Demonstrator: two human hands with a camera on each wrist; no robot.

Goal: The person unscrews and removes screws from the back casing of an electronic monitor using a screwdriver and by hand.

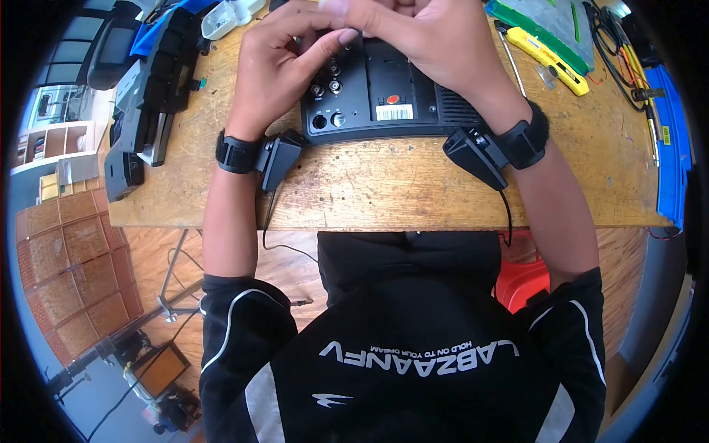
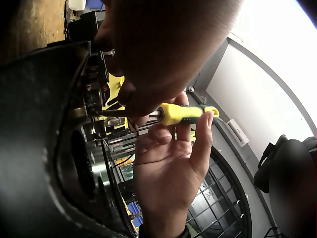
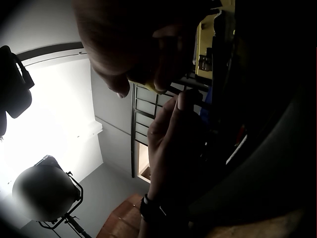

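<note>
A black device housing (image 1: 362, 88) with round metal connectors and a white barcode label lies on the wooden table under both hands. My right hand (image 1: 454, 55) holds a screwdriver (image 2: 179, 114) by its yellow and dark green handle, as the left wrist view shows. The thumb lies along the handle's end. My left hand (image 1: 269, 66) pinches the shaft low down, close to the connectors on the housing. Its fingers hide the screwdriver's tip in the left wrist view. In the head view the fingertips of both hands meet near the top edge.
To the right lie a yellow utility knife (image 1: 546, 59), a thin metal rod (image 1: 511, 60), a green-edged tray (image 1: 550, 26) and a blue bin (image 1: 670, 140). Black cases (image 1: 168, 63) and a clear plastic box (image 1: 225, 18) stand at the left. Cables hang from both wrist cameras.
</note>
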